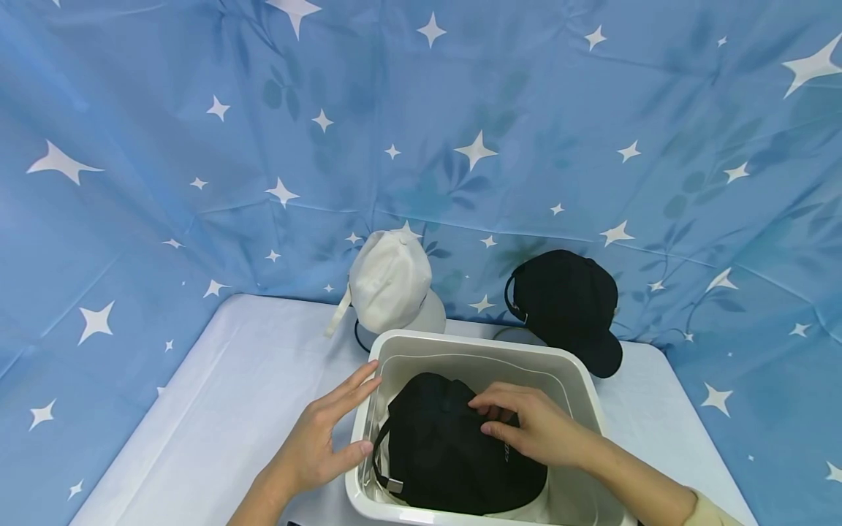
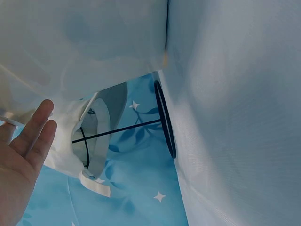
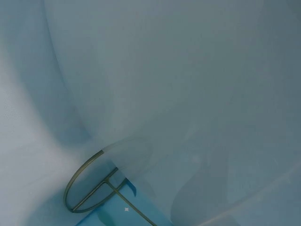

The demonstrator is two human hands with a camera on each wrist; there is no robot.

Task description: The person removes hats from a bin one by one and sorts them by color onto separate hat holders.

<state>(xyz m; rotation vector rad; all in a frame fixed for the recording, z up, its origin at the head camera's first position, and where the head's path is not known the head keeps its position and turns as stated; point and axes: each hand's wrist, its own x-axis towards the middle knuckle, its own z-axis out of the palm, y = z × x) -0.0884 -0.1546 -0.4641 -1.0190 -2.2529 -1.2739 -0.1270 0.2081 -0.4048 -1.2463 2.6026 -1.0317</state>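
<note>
A black baseball cap point(image 1: 447, 453) lies crown up inside a white plastic bin point(image 1: 473, 342), its strap and metal buckle to the left. Cream fabric point(image 1: 536, 508) shows from under it. Over the cap's right part is my right hand point(image 1: 539, 427), fingers bent and thumb apart from them; whether the fingertips touch the cap is hard to tell. My left hand point(image 1: 316, 438) is at the bin's left rim with fingers spread, fingertips at the edge. The left wrist view shows its straight fingers point(image 2: 35, 136) near the bin wall. The right hand is hidden in the right wrist view.
Behind the bin, a white cap point(image 1: 388, 285) hangs on a black wire stand point(image 2: 164, 120). To its right, another black cap point(image 1: 566, 299) sits on a stand with a brass-coloured round base point(image 3: 84, 176). A white cloth point(image 1: 250, 365) covers the table; a blue starry curtain point(image 1: 421, 109) hangs behind.
</note>
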